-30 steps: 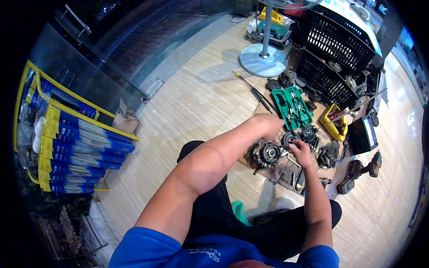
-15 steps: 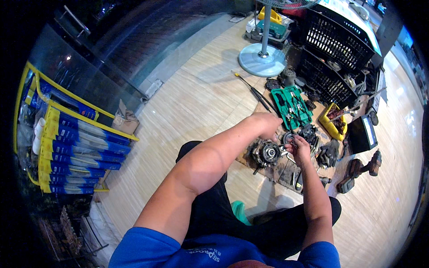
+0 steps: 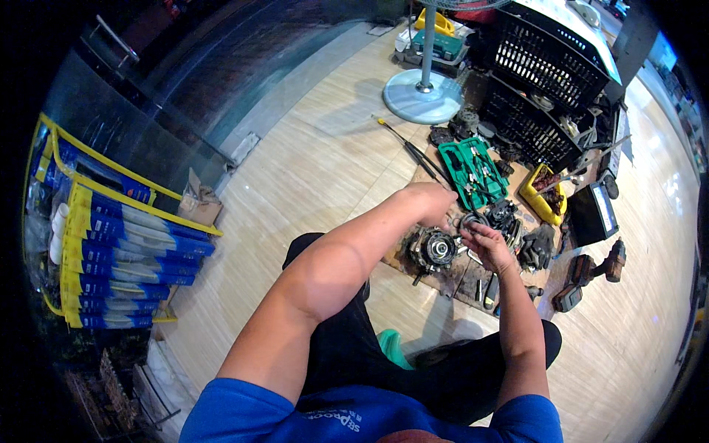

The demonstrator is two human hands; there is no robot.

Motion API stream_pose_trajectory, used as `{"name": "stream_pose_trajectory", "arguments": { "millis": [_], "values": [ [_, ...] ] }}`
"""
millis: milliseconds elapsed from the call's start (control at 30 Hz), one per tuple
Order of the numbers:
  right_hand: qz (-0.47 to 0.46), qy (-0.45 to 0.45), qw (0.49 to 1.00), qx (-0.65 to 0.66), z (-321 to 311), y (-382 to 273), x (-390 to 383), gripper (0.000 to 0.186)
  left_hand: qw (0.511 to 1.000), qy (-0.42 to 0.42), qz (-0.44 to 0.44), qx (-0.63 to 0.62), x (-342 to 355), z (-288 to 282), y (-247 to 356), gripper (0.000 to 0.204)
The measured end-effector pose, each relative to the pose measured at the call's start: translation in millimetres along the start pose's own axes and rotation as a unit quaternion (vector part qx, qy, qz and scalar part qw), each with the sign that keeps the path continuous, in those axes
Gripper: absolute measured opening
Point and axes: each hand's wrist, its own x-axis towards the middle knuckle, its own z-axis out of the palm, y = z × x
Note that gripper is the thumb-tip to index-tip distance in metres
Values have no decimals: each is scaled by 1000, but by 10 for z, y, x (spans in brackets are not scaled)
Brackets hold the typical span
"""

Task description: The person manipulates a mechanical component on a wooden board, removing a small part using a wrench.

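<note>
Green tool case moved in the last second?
No: the green tool case sits in the same place relative to the fan base; the view itself shifted.

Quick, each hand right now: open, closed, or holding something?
Left hand: fingers mostly hidden, cannot be told.
Right hand: at a dark ring, grip unclear.

A machine part (image 3: 433, 249) is sitting on the body side of the left hand (image 3: 431, 205), while a tool case (image 3: 459, 171) is lying just beyond it and the right hand (image 3: 490, 246). Right of the latter, a glove (image 3: 538, 248) is resting nearby, a drill (image 3: 612, 261) farther out. A fan (image 3: 419, 98) is standing well beyond the left hand.
</note>
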Motion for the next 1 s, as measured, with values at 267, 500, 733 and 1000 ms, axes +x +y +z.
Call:
{"name": "stream_pose_trajectory", "arguments": {
  "millis": [267, 500, 733, 1000],
  "values": [
    [-11, -47, 998, 48, -11, -19, -25, 43, 999, -32, -6, -6, 58, 12, -27, 65],
    [-18, 23, 994, -102, -35, 38, -27, 37, 1000, -11, -8, -15, 54, 35, -21, 64],
    [-38, 190, 937, -290, 46, 78, 180, 25, 1000, -14, -6, -13, 60, 51, -9, 61],
    [-32, 209, 971, -108, 43, 36, 161, 24, 1000, -7, -8, -9, 55, 43, -5, 55]
  ]
}}
